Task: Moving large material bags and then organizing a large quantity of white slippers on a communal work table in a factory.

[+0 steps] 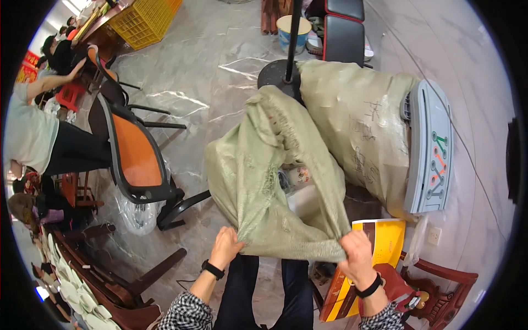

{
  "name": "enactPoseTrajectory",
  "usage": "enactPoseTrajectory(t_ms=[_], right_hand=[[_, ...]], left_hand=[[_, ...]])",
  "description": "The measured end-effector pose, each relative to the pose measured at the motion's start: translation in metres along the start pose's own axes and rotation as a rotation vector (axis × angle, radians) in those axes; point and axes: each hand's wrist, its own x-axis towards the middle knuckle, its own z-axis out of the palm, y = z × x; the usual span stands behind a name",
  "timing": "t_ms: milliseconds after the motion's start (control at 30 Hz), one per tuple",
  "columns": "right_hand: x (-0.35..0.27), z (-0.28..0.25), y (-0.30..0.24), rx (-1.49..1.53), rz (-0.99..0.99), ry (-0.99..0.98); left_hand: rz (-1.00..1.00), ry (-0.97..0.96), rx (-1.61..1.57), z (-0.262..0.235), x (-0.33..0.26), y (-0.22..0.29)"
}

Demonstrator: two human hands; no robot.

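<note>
Directly before the wearer's dark-trousered legs [242, 294], a pale green woven-plastic sack [228, 176] gapes upward over the grey marbled floor [231, 66]. The left hand [224, 247] has its fingers closed on the near rim; the right hand [357, 254] grips that rim's right end, the edge stretched between them. Folds hide most of the contents; a white object [303, 199] shows only partly, its kind impossible to tell. At right, a bulging second woven sack [360, 129] crowds close, partly covered by the first. Leftward, floor shows toward an orange-backed black chair [137, 151], one leg reaching near the sack's side.
</note>
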Motion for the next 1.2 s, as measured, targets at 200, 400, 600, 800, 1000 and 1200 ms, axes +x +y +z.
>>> enactPoseTrajectory(t_ms=[200,400,600,800,1000,1200], right_hand=[[-0.072,-0.047,-0.051,0.033,0.098,-0.059],[-0.154,-0.091,-0.086,-0.036,0.248,-0.537],[-0.195,-0.105,-0.091,0.279,0.996,-0.246],[-0.213,-0.052,-0.024,-0.110,0.599,-0.694],[-0.204,-0.070,-0.023,0.644,0.890,0.104],[-0.231,-0.112,-0.108,1.197,0.813,-0.335]], left_hand=[[0.005,0.184,-0.179,0.024,0.033,-0.013],[-0.647,0.394,-1.772,-0.017,0.089,-0.036],[-0.016,0.127,-1.904,-0.106,-0.037,0.023],[-0.254,-0.038,-0.777,-0.122,-0.117,-0.007],[0.165,0.260,-0.998,-0.178,-0.174,0.071],[0.565,-0.371,-0.456,-0.186,-0.282,0.137]])
